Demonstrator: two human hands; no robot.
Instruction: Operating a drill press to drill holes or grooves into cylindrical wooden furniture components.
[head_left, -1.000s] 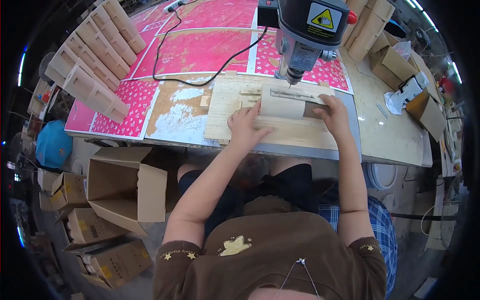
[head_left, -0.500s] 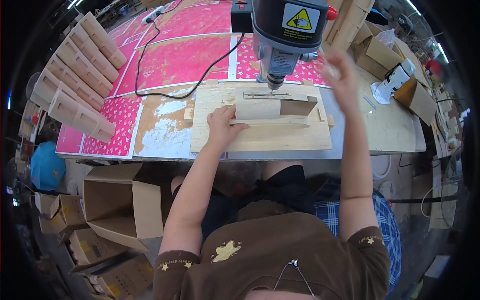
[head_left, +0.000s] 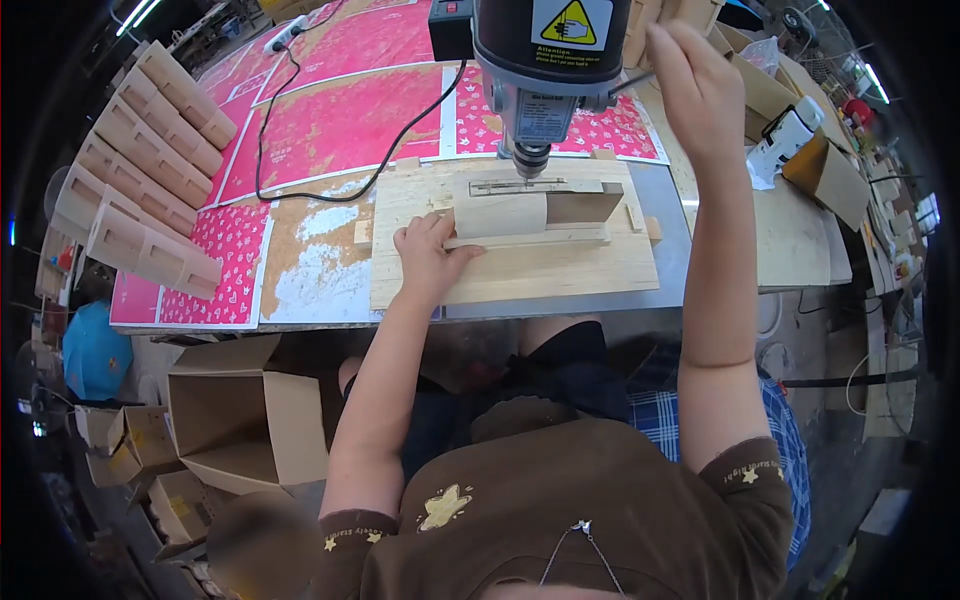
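A dark drill press [head_left: 545,45] stands over a pale wooden board jig [head_left: 560,270]. Its chuck [head_left: 531,160] is just above a slotted wooden piece [head_left: 500,215] with a rounded front, which lies against a wooden strip [head_left: 585,237] on the jig. My left hand [head_left: 430,258] grips the left end of that piece, its thumb stretched along the strip. Raised right of the drill head, my right hand [head_left: 700,90] is closed round the outer end of the drill press lever [head_left: 632,82]; the fingers hide its knob.
Several pale slotted wooden pieces [head_left: 150,140] stand in rows at the left of the pink-covered table [head_left: 350,130]. A black cable [head_left: 260,150] curves across the table. At the right are a white bottle [head_left: 785,140] and cardboard boxes [head_left: 825,185]; an open carton [head_left: 225,410] stands below left.
My right hand has gone from a blurred, loose pose beside the drill head to a grip on the lever. My left hand stays on the wooden piece. The whole view has shifted slightly.
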